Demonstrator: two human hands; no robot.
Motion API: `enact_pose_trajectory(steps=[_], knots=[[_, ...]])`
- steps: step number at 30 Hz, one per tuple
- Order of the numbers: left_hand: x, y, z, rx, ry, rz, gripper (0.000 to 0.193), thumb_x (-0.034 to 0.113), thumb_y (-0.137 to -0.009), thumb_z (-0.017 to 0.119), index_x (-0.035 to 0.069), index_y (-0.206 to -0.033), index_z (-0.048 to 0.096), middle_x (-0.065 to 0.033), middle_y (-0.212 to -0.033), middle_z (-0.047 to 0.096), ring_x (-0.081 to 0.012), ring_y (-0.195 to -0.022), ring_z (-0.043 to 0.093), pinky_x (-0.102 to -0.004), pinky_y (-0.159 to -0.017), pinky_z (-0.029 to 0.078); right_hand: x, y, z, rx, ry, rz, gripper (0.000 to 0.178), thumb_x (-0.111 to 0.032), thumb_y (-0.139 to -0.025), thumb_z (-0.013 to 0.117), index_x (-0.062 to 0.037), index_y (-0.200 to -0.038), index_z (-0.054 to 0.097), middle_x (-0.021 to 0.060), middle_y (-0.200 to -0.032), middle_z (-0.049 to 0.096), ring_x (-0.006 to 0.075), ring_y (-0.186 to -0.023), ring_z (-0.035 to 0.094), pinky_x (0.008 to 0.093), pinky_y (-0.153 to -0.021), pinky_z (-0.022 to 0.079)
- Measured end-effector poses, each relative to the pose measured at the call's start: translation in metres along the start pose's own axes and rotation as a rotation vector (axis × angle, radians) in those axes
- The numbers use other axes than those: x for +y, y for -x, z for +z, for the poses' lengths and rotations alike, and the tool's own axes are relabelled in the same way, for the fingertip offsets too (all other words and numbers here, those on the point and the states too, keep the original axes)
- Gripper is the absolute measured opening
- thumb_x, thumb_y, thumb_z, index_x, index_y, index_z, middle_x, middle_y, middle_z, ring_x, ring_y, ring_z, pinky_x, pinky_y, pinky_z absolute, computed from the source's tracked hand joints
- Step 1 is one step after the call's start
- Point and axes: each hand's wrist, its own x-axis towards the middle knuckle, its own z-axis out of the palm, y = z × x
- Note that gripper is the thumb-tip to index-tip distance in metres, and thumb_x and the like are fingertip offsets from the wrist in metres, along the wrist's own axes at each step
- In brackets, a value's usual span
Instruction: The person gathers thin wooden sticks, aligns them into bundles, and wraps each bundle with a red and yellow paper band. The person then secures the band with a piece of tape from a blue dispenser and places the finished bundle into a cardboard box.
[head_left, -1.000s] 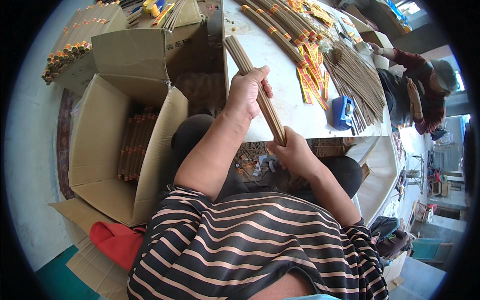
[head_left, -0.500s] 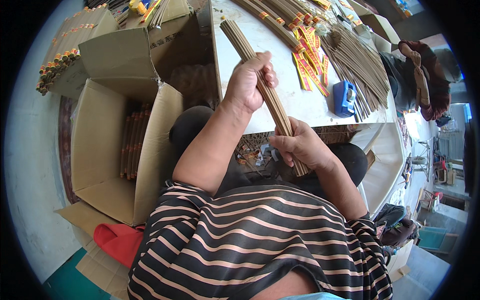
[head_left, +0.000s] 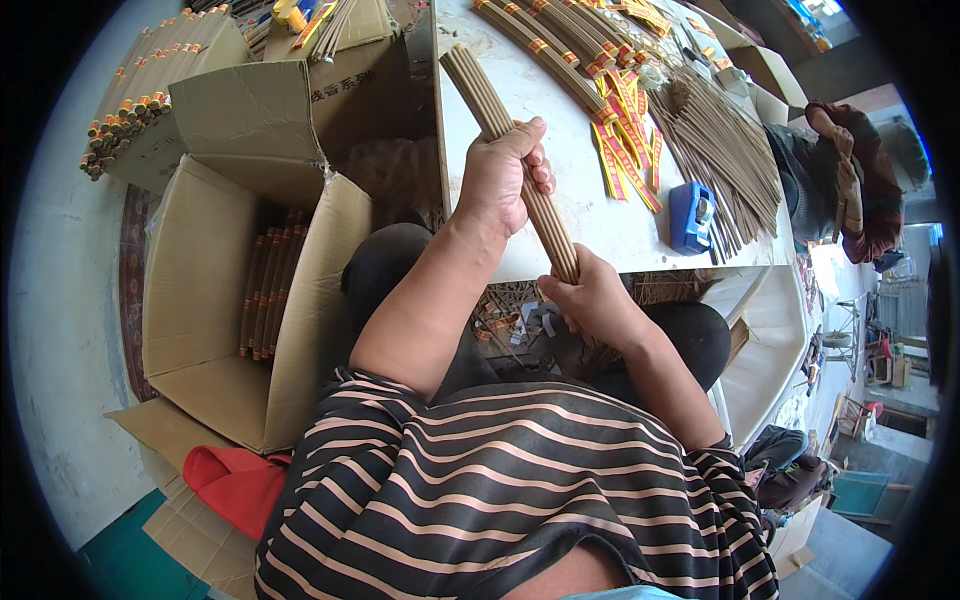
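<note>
A bundle of thin brown incense sticks (head_left: 550, 225) slants between my two hands, just over the front edge of the white table. My left hand (head_left: 500, 178) is wrapped round its upper half, and the bare stick ends stand out beyond the fist. Closed round the lower part is my right hand (head_left: 595, 305), which mostly hides the near end. On the table lie a pile of loose sticks (head_left: 725, 150), a heap of red and yellow paper bands (head_left: 628, 140), a blue tape dispenser (head_left: 690, 218) and several banded bundles (head_left: 550, 55).
To my left, an open cardboard box (head_left: 200, 300) holds banded bundles (head_left: 272, 290). More bundles are stacked (head_left: 150, 80) at the far left. A red cloth (head_left: 235, 490) lies by the box. Another person (head_left: 850, 170) sits beyond the table's right end. Scraps litter the space under the table edge.
My right hand has shifted and turned on the bundle, so its lower end, seen below the hand before, is now mostly covered. The left hand keeps its hold.
</note>
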Motion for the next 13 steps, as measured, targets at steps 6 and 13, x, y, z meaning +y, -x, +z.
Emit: enact_pose_trajectory(steps=[6,13], knots=[[0.006,-0.002,-0.007,-0.228,0.171,-0.097,0.020,0.014,-0.084,0.061,0.012,-0.071,0.046,0.0029,-0.053,0.040,-0.0097,-0.043,0.039,-0.0246,-0.044,0.034,-0.005,0.009,-0.005,-0.280,-0.422,0.036,0.018,-0.015,-0.084,0.060,-0.0019,-0.083,0.048,0.0023,-0.052,0.048,0.0098,-0.037,0.045,0.0223,-0.036,0.037],[-0.005,-0.001,-0.002,0.132,-0.158,0.054,0.021,0.019,-0.083,0.064,0.010,-0.072,0.048,0.0011,-0.055,0.044,-0.0118,-0.045,0.042,-0.0267,-0.044,0.038,0.014,-0.006,0.009,0.106,0.260,-0.009,0.029,-0.025,-0.083,0.062,-0.0020,-0.093,0.048,0.0079,-0.063,0.060,0.0240,-0.049,0.056,0.0329,-0.051,0.049]])
